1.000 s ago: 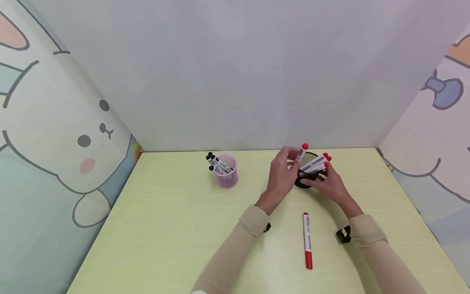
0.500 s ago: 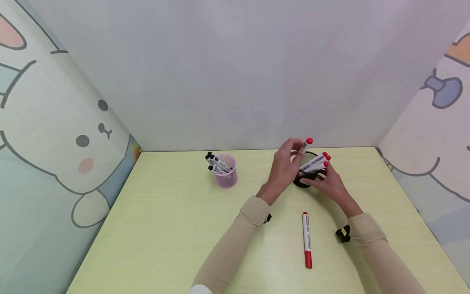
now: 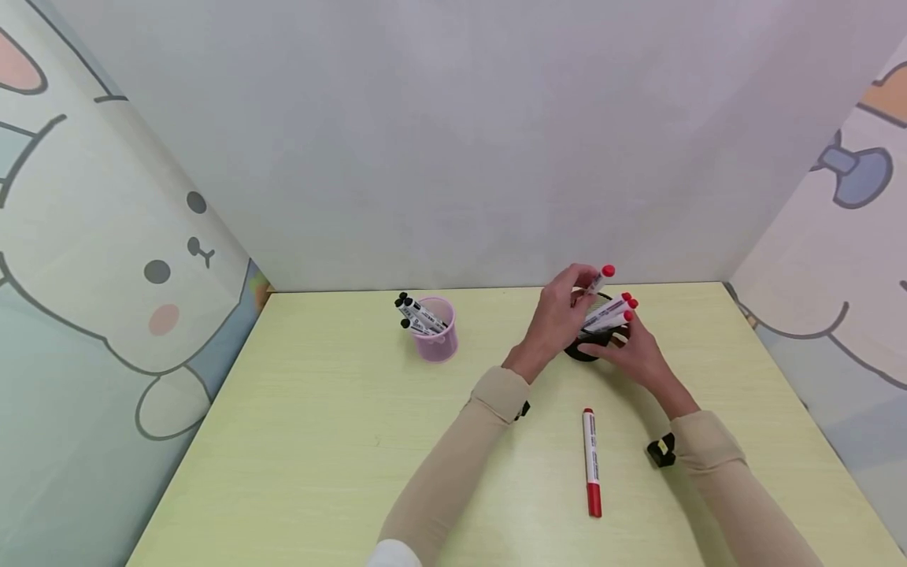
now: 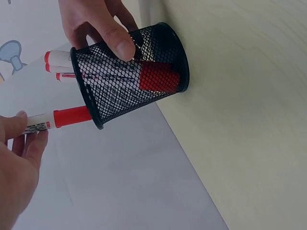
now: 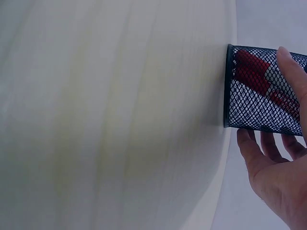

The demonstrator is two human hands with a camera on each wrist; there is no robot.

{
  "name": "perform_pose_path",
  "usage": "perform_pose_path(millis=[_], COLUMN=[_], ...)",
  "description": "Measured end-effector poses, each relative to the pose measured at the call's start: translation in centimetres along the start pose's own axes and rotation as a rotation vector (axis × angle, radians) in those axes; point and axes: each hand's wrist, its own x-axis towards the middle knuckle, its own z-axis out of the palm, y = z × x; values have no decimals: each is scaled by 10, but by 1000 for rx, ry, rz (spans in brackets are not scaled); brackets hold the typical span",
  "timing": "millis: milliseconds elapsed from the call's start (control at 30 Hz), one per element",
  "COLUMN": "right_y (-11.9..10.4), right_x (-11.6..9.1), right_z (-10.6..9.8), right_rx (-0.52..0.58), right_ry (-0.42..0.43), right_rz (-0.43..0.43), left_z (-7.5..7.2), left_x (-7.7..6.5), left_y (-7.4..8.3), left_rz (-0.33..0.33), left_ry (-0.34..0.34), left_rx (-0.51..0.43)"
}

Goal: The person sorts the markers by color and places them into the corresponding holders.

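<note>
My left hand [image 3: 556, 319] pinches a red marker [image 4: 41, 122] near its white end. The marker's red cap points into the mouth of a black mesh pen cup [image 4: 115, 112], right at the rim in the left wrist view. With thumb and fingers around its side, my right hand [image 3: 641, 358] holds the pen cup, which stands on the table. Inside the cup, several red markers [image 3: 608, 311] lean toward the right hand, caps down. Through the mesh, their red caps [image 5: 252, 72] show near the bottom in the right wrist view.
Another red marker [image 3: 591, 461] lies on the light yellow table [image 3: 319, 441], between the forearms. Further left stands a pink cup [image 3: 438, 348] with several black markers [image 3: 425, 315] leaning left. A plain pale wall [image 3: 453, 157] rises behind the table.
My left hand has moved right and slightly away, carrying the red marker over the pen cup's mouth. The right hand has stayed on the cup.
</note>
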Motion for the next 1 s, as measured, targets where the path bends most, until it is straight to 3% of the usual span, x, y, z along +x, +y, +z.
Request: perform_pose_path(millis=[367,1000], right_y=[-1,0], right_x=[1,-1], right_z=[1,-1], right_rx=[-21,-21], right_ry=[-2,-2], right_rz=[-5,-31], left_z=[13,22], left_x=[-4,-7], left_y=[-10,-13], left_rz=[-55,-123], left_ry=[-96,-248], left_rx=[-6,295])
